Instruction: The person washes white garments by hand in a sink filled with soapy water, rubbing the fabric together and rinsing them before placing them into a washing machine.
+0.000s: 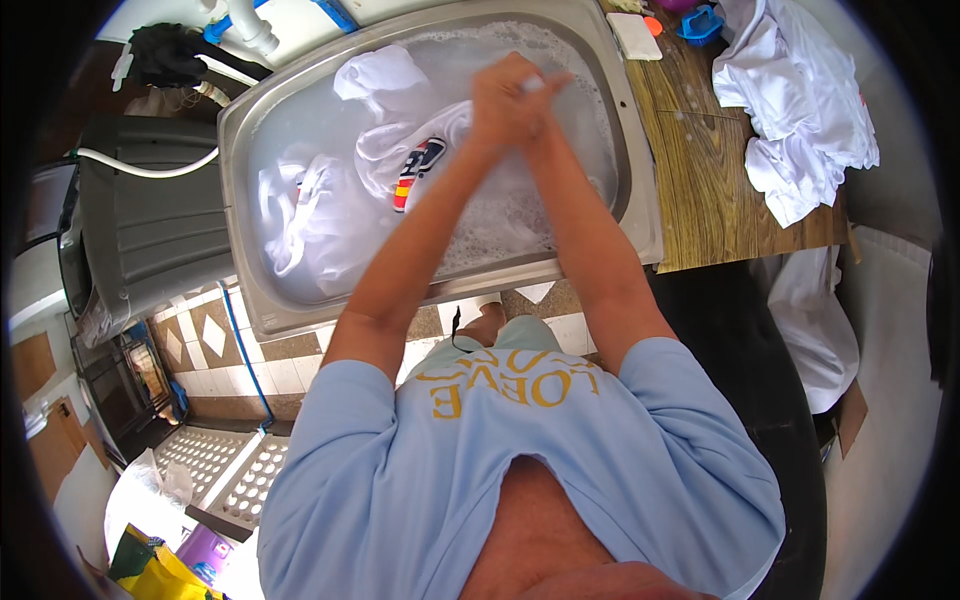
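Note:
A metal sink basin (640,200) holds cloudy, sudsy water. Over its right half, my left hand (498,100) and my right hand (541,108) are pressed together, slightly blurred. Both are closed on a white garment (375,160); a bit of white cloth shows between the fingers. The garment trails leftward into the water, and a dark blue, red and yellow patch shows on it. Another white piece of clothing (315,215) lies half sunk at the basin's left side. A white bunched part of cloth (380,75) rises above the water near the far edge.
Right of the basin is a wooden counter (700,190) with heaped white clothes (800,110), a blue plastic item (700,25) and a whitish block (635,36). A grey appliance (165,215) with a white hose (150,172) stands to the left.

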The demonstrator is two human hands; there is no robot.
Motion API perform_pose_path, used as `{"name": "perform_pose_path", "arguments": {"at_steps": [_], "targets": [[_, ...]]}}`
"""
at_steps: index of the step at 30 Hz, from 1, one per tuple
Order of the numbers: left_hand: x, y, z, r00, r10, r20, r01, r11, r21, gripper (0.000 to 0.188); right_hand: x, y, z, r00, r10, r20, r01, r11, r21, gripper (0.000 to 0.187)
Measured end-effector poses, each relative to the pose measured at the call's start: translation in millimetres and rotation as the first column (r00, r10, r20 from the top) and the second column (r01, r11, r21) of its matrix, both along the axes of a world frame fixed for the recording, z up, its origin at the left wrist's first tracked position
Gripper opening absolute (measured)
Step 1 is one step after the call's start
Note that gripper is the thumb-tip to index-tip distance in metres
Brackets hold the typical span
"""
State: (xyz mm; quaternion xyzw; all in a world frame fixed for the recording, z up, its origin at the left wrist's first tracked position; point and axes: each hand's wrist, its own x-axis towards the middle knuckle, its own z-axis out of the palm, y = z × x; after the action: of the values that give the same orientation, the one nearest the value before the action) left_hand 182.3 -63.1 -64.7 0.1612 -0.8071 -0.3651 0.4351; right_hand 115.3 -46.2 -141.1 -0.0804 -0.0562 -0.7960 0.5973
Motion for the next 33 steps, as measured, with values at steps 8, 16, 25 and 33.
{"name": "perform_pose_path", "arguments": {"at_steps": [8,16,25,33], "targets": [[0,-40,0,0.958,0.193,0.214,-0.224,0.966,0.13,0.018,27,-4,55,0.974,-0.152,-0.17,0.228,0.614,0.756,0.032],[5,-50,-18,0.985,0.088,0.149,-0.133,0.935,0.33,0.016,21,-5,32,0.974,-0.189,-0.122,0.218,0.661,0.718,0.04],[-6,13,22,0.99,0.138,-0.018,-0.138,0.99,-0.003,0.029,-6,0,-20,0.986,0.098,0.132,-0.132,0.951,0.28,0.034],[11,-50,-1,0.948,0.184,0.26,-0.247,0.941,0.233,0.017,43,3,76,0.974,0.002,-0.227,0.177,0.622,0.763,0.036]]}}
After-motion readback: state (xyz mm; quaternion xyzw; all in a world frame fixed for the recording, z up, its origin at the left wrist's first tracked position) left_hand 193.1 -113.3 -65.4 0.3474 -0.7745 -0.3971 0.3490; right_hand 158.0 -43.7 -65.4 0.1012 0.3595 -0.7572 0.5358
